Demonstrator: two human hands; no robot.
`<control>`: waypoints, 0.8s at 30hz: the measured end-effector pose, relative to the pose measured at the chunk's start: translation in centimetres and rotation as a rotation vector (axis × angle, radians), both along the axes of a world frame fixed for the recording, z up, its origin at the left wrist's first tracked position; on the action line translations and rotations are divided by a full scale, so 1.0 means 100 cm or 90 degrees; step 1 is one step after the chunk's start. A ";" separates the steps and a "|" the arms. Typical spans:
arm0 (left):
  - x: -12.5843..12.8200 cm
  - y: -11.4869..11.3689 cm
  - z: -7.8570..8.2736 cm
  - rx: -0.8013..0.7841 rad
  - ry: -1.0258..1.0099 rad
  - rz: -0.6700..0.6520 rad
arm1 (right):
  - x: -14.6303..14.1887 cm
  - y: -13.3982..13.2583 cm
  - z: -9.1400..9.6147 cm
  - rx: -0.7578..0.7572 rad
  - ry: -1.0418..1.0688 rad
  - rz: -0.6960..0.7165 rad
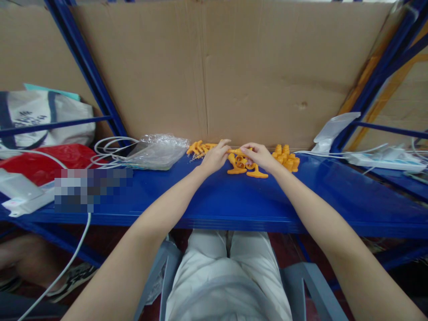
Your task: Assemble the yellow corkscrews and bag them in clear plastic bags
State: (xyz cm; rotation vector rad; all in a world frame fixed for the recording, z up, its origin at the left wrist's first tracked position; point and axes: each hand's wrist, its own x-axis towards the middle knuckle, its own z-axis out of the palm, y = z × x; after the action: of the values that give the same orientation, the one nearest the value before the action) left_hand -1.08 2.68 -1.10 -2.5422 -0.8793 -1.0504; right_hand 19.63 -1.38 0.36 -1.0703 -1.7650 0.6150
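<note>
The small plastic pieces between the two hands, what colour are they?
Orange; the small plastic pieces show best in the head view.

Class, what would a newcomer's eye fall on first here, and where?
The left hand and right hand pinch an orange part between them at the middle of the blue shelf. A left heap and a right heap of such parts flank them. Brown cardboard fills the back.

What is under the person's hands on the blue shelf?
Orange T-shaped pieces lie under the left hand and right hand, which pinch another orange piece between them. The palms hide anything directly beneath.
</note>
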 end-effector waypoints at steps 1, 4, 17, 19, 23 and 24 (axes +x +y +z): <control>0.000 0.001 0.000 -0.001 0.010 -0.006 | 0.002 0.000 -0.001 0.006 -0.035 0.006; 0.000 0.005 -0.002 0.002 0.049 -0.013 | 0.007 0.000 -0.002 0.066 -0.167 0.014; 0.001 0.005 -0.002 -0.032 0.077 0.006 | 0.001 -0.013 0.007 0.220 -0.459 -0.125; 0.001 0.003 0.000 -0.039 0.082 -0.001 | 0.000 -0.016 0.007 0.219 -0.456 -0.124; 0.001 -0.002 0.005 -0.056 0.094 -0.009 | -0.001 -0.017 0.007 0.183 -0.397 -0.133; 0.002 -0.003 0.006 -0.057 0.099 -0.008 | 0.000 -0.017 0.006 0.175 -0.376 -0.130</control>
State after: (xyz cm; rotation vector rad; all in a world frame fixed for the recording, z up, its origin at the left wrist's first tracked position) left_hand -0.89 2.40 -0.54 -2.6637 -0.8882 -0.8195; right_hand 19.62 -3.03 0.97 -1.2962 -2.1198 -0.0919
